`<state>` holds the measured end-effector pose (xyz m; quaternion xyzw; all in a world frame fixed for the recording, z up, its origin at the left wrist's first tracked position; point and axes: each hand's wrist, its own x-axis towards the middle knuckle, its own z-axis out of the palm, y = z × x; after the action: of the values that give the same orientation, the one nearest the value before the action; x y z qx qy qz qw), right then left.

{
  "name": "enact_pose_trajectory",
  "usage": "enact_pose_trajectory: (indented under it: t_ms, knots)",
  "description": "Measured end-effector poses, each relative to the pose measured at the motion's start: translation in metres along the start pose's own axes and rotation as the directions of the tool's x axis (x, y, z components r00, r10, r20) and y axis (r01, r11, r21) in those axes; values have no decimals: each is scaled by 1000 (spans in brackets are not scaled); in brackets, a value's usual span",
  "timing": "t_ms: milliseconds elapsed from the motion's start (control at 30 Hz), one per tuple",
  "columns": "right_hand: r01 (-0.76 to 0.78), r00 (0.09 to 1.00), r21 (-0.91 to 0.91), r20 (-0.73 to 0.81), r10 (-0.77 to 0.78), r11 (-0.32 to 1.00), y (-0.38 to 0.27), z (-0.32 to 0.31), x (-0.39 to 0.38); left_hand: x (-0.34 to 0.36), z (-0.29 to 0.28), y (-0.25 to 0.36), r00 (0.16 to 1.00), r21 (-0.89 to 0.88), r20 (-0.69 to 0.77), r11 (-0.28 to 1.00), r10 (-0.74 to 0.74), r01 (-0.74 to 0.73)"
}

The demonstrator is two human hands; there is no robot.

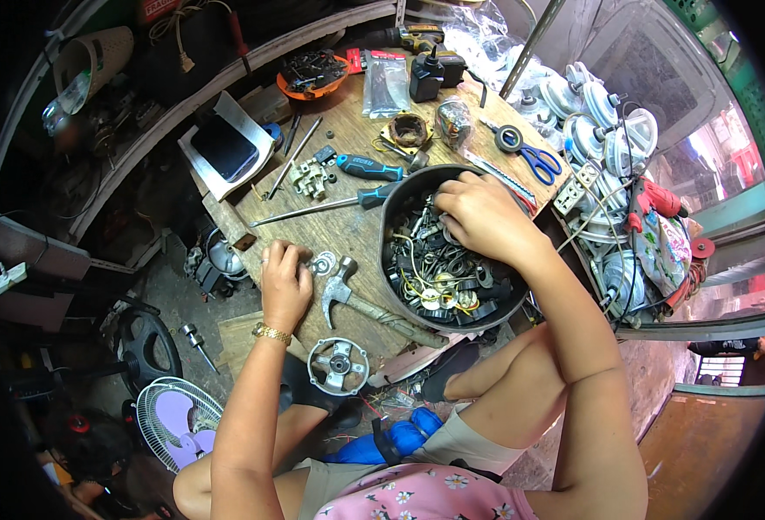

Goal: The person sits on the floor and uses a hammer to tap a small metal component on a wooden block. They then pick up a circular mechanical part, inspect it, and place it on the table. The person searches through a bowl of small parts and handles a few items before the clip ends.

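My right hand (pixel 484 215) reaches over the rim of a deep dark pot (pixel 388 227) on the right of the wooden table. Its curled fingers dip among tangled wires and small electrical parts (pixel 439 269), and what the fingertips grip is hidden. On the near left of the table, my left hand (pixel 285 279) is curled, its fingers bent down and together. Whatever it may hold cannot be seen. Right beside it lies a small round metal part (pixel 322 263). A claw hammer (pixel 365 309) with a wrapped handle lies between that hand and the pot, and a round metal motor cover (pixel 338 366) sits below it.
Screwdrivers (pixel 369 167), a pale plastic part (pixel 309 178), a copper coil (pixel 407 131), blue scissors (pixel 538 163) and a black bottle (pixel 426 76) crowd the table. A phone (pixel 224 149) rests in a white tray at left. White round parts (pixel 603 104) pile up at right.
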<state>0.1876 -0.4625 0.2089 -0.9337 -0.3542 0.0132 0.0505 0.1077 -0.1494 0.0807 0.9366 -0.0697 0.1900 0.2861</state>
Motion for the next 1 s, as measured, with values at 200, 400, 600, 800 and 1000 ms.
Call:
enact_pose_trajectory:
  t_ms: [200, 400, 600, 800, 1000]
  knots:
    - [53, 999, -119, 13, -51, 992, -6, 41, 8, 1, 0, 0, 1000, -10, -3, 1000, -6, 6]
    - [-60, 968, -191, 227, 104, 980, -18, 8, -14, -1, 0, -3, 1000, 23, 2, 1000, -3, 3]
    - [-136, 957, -145, 238, 167, 980, -19, -10, -22, 0, -1, -1, 1000, 11, 6, 1000, -12, 12]
    - [-155, 954, -29, 257, 158, 987, -3, -17, -33, -1, -1, -1, 1000, -1, 4, 1000, -12, 12]
    - [-111, 986, -11, 126, 112, 994, -4, -5, -11, 0, -1, 0, 1000, 17, 3, 1000, -17, 17]
